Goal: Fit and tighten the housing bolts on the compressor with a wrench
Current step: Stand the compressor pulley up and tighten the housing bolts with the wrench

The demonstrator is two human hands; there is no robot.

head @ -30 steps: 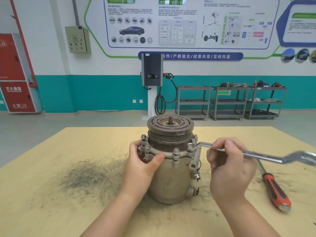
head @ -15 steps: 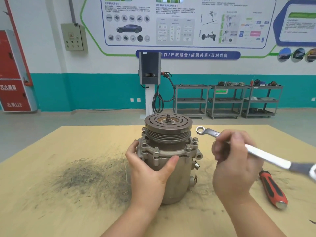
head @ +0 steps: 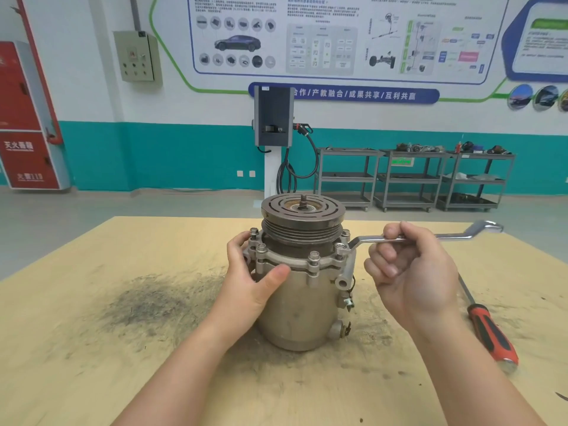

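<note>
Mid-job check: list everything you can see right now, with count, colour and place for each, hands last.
compressor: one, grey metal with a dark pulley on top, upright at table centre
housing bolts: at least five visible, silver, standing round the flange
wrench: one, silver, ring end at the right-side bolt, handle running right
screwdriver: one, red and black handle, lying on the table at right
table: one, pale wood, with a dark grimy smear left of centre
charging unit: one, grey, with black cable, by the back wall
shelf carts: three, grey, along the back wall at right
red cabinet: one, far left
left hand: grips the compressor's flange
right hand: holds the wrench handle
</note>
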